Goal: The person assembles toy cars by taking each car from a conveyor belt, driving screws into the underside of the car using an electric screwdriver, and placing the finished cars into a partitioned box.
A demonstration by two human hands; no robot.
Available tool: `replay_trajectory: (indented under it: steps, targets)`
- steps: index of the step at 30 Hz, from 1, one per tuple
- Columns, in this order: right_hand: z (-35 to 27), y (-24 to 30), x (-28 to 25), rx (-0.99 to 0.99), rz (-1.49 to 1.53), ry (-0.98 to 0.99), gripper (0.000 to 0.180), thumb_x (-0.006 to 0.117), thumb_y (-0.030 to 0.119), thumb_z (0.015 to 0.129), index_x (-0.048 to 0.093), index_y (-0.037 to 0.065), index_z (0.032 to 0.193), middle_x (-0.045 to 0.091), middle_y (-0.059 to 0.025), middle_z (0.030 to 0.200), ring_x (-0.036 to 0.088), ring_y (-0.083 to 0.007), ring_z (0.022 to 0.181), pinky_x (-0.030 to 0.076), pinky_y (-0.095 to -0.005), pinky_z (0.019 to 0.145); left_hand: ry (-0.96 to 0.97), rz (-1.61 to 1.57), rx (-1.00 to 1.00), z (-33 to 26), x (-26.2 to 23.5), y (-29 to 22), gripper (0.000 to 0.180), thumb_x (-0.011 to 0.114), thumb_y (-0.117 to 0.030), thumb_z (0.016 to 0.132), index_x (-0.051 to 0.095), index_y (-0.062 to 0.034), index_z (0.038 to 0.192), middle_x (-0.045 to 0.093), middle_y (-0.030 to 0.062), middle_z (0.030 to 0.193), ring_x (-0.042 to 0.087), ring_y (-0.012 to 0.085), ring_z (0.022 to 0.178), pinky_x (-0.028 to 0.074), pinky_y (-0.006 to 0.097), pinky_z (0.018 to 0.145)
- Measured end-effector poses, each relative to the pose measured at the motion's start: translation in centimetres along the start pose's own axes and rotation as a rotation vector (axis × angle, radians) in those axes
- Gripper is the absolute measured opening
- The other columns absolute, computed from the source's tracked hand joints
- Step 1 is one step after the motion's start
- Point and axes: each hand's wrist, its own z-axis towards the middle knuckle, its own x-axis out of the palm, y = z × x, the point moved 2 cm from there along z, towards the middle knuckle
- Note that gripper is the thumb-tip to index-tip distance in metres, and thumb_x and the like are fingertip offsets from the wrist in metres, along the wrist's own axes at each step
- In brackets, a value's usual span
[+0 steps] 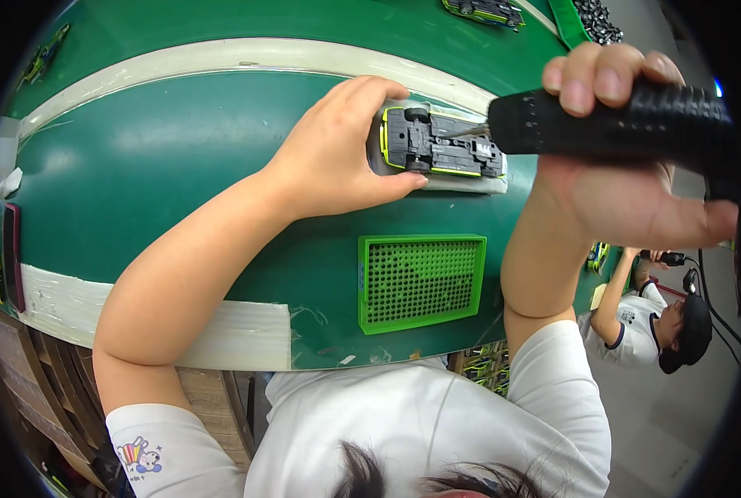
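Observation:
A toy car (pixel 445 153) lies upside down on a pale pad (pixel 470 184), showing its black underside and yellow-green body edge. My left hand (pixel 329 158) steadies it at its left end, with the thumb along the near side and the fingers round the far side. Wrapped in the fingers of my right hand (pixel 615 199) is a black electric screwdriver (pixel 611 124), held nearly level. Its thin metal bit (pixel 470 130) points left over the middle of the underside; I cannot tell whether it touches a screw.
Nearer me sits a green tray (pixel 360 286) with a grid of holes. Other toy cars lie at the far edge (pixel 485 12) and far left (pixel 43 56). Small dark parts (pixel 599 21) fill a green bin. At the right, another person (pixel 644 324) works with a tool.

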Motion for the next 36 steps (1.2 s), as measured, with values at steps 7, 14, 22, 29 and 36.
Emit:
replay_trajectory:
  steps: [7, 14, 22, 29, 36]
  targets:
    - [1.9, -3.2, 0.7, 0.014, 0.13, 0.176, 0.11, 0.04, 0.097, 0.065, 0.057, 0.005, 0.124, 0.058, -0.0098, 0.097, 0.056, -0.0213, 0.082, 0.043, -0.035, 0.077, 0.086, -0.025, -0.011, 0.7, 0.0, -0.3, 0.062, 0.087, -0.017, 0.065, 0.056, -0.0018, 0.116, 0.06, 0.0142, 0.119, 0.059, 0.0316, 0.11, 0.048, 0.038, 0.097]
    - [1.9, -3.6, 1.5, 0.039, 0.125, 0.128, 0.111, 0.04, 0.097, 0.065, 0.057, 0.004, 0.124, 0.059, -0.0105, 0.097, 0.056, -0.0216, 0.081, 0.044, -0.0352, 0.075, 0.079, -0.041, -0.005, 0.8, 0.2, -0.1, 0.062, 0.087, -0.018, 0.065, 0.056, -0.002, 0.116, 0.059, 0.015, 0.119, 0.058, 0.0329, 0.112, 0.047, 0.039, 0.098]
    - [1.8, -4.8, 3.2, 0.03, 0.162, 0.13, 0.114, 0.041, 0.099, 0.063, 0.055, 0.003, 0.123, 0.058, -0.0115, 0.093, 0.057, -0.0211, 0.075, 0.046, -0.0335, 0.069, 0.054, -0.021, 0.0, 0.2, -0.2, 0.1, 0.065, 0.088, -0.02, 0.065, 0.054, -0.0022, 0.118, 0.058, 0.0158, 0.121, 0.057, 0.0343, 0.113, 0.046, 0.04, 0.098]
    - [2.6, -5.4, 2.1, 0.081, 0.206, 0.36, 0.113, 0.046, 0.099, 0.06, 0.051, 0.002, 0.117, 0.057, -0.0099, 0.086, 0.056, -0.0197, 0.067, 0.047, -0.0315, 0.061, 0.108, -0.064, -0.014, 0.6, 0.1, -0.1, 0.063, 0.087, -0.02, 0.065, 0.055, -0.0026, 0.116, 0.059, 0.0162, 0.118, 0.056, 0.0356, 0.112, 0.046, 0.042, 0.098]
    - [1.3, -5.1, 3.1, 0.076, 0.142, 0.182, 0.109, 0.046, 0.099, 0.06, 0.052, 0.004, 0.113, 0.056, -0.0081, 0.079, 0.055, -0.0187, 0.061, 0.046, -0.0316, 0.056, 0.123, -0.046, -0.021, 0.9, -0.2, -0.1, 0.057, 0.087, -0.017, 0.065, 0.058, -0.0033, 0.112, 0.061, 0.0153, 0.111, 0.059, 0.0349, 0.106, 0.048, 0.04, 0.094]
